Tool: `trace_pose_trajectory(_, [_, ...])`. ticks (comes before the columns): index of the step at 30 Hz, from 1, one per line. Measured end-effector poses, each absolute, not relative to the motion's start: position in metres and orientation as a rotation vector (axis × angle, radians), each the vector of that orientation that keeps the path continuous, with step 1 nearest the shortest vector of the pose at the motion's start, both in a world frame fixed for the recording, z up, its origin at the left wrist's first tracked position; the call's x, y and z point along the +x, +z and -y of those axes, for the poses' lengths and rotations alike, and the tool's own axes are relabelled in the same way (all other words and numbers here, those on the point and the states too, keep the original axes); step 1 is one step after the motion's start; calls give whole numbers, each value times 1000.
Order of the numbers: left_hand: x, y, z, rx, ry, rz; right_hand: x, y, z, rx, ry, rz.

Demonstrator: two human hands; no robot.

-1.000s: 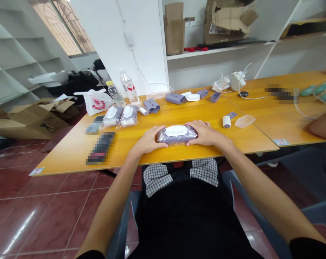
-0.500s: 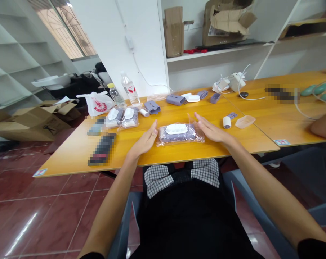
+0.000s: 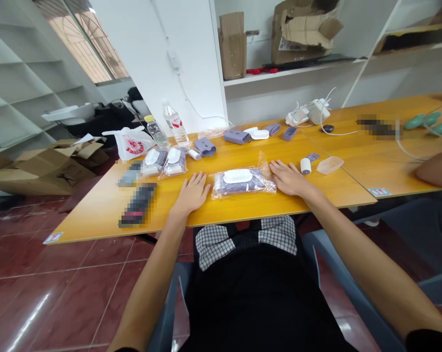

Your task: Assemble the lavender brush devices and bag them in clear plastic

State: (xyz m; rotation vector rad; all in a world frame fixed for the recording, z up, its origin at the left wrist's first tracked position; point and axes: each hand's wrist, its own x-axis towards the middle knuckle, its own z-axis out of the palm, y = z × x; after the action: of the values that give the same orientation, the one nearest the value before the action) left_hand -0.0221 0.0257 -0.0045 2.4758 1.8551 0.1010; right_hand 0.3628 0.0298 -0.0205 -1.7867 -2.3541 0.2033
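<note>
Directly in front of me a purple item with a white oval brush-like top, in a clear plastic bag (image 3: 239, 182), lies on the yellow wooden table (image 3: 221, 208). My left hand (image 3: 192, 193) rests palm down on the tabletop to the left of the bag, fingers stretched out and holding nothing. To the right, my right hand (image 3: 288, 178) also lies flat with its fingers extended. Its fingertips are close to the bag's right end; whether they touch the plastic I cannot tell.
Two similar bagged items (image 3: 174, 161) lie at the back left, near two plastic bottles (image 3: 176, 126) and a white bag (image 3: 133, 143). Purple cases (image 3: 237, 136) stand along the back. A white cylinder (image 3: 305, 166) and translucent tray (image 3: 329, 165) sit right. Another person's arm (image 3: 436, 168) appears far right.
Both my hands have turned from upright, edge-on beside the bag, to palm down on the table. The bagged item stays in place.
</note>
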Motion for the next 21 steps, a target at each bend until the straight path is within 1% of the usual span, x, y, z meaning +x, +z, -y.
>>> trace_pose_trajectory(6, [-21,-3,-25,2476,111,-1848,363,-23,-31,-1736,225,2237])
trace_pose_trajectory(10, [-21,-2,-24,2468,115,-1850,363,-17,-31,-1498,353,2047])
trace_pose_trajectory(13, [-22,-4,-25,2468,145,-1836,356,-13,-28,-1301,354,2088])
trace_pose_trajectory(21, [-26,-12,-30,2497,341,-1781,337,-11,-18,-1489,390,2269])
